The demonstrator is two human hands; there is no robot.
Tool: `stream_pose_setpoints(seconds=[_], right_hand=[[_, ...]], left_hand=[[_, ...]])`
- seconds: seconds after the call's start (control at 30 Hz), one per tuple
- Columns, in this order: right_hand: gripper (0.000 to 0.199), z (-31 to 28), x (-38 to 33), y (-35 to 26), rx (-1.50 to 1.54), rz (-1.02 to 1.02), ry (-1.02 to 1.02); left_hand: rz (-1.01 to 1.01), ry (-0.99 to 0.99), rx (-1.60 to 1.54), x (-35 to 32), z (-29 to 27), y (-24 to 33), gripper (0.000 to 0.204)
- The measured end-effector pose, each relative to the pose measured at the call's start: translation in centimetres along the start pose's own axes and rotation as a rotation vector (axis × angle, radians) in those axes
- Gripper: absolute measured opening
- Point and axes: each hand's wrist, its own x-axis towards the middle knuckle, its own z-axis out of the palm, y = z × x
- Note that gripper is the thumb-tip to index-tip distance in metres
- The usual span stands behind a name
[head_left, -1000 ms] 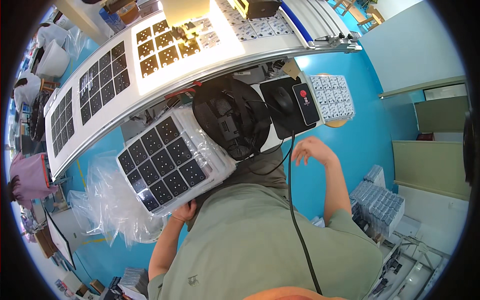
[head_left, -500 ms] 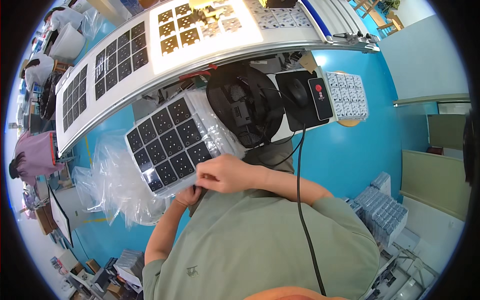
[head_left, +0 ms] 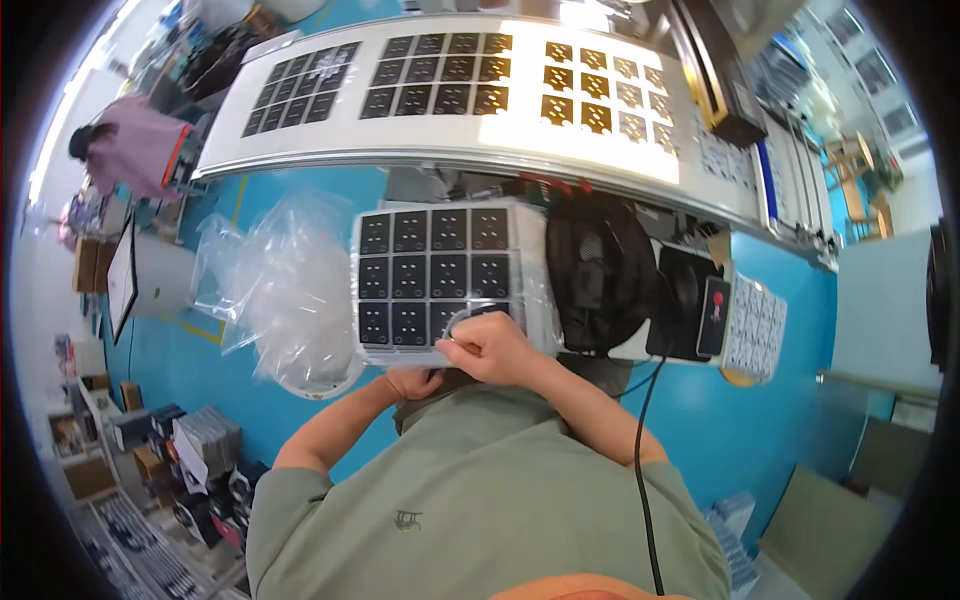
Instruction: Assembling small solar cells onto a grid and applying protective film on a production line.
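A stack of sheets with black square panels (head_left: 410, 267), wrapped in clear plastic, lies right in front of me. My right hand (head_left: 490, 347) is over its near right part, thumb and fingers pinched together. They hold what looks like a curled edge of clear film (head_left: 457, 322), lifted off the panels. My left hand (head_left: 412, 382) rests at the stack's near edge, just left of the right hand; its fingers are mostly hidden there.
Clear plastic bags (head_left: 285, 290) fill a round bin to the left. Right of the stack stand a black mesh fan-like object (head_left: 603, 275), a mouse (head_left: 683, 285) and a phone-like device (head_left: 712, 316). Beyond, a long white table (head_left: 360, 140) carries panel sheets. A black cable (head_left: 642, 470) hangs over my right side.
My view has turned, so the stack now sits squarer before me. My right hand has moved from the near edge onto the near right panels, and a film edge now curls at its fingers.
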Motion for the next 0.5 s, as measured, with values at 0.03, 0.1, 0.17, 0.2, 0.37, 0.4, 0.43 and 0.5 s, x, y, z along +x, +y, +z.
stream_pose_setpoints(seconds=[0.03, 0.1, 0.17, 0.2, 0.37, 0.4, 0.43, 0.5], right_hand=[[0.046, -0.1, -0.2, 0.1, 0.001, 0.029, 0.029], [0.046, 0.2, -0.1, 0.5, 0.025, 0.011, 0.023], [0.046, 0.1, -0.2, 0.5, 0.049, 0.065, 0.044], [0.046, 0.1, -0.1, 0.3, 0.048, 0.054, 0.038], [0.047, 0.2, 0.1, 0.6, 0.015, 0.023, 0.047], [0.047, 0.2, 0.1, 0.5, 0.021, 0.02, 0.041], [0.048, 0.2, 0.2, 0.4, 0.028, 0.015, 0.032], [0.048, 0.3, 0.0, 0.4, 0.018, 0.03, 0.037]], left_hand=[[-0.05, -0.078, 0.035, 0.4, -0.6, 0.6, 0.046], [-0.032, -0.032, 0.004, 0.5, -1.1, 1.2, 0.047], [0.01, 0.016, 0.057, 0.5, -1.0, 1.5, 0.047], [0.089, 0.096, 0.073, 0.6, -1.0, 1.6, 0.036], [0.119, 0.081, 0.072, 0.5, -0.8, 1.0, 0.04], [0.075, 0.05, 0.025, 0.4, -0.5, 0.5, 0.044], [0.029, 0.021, -0.02, 0.1, -0.1, -0.1, 0.049], [0.019, -0.026, -0.013, 0.0, 0.2, -0.6, 0.053]])
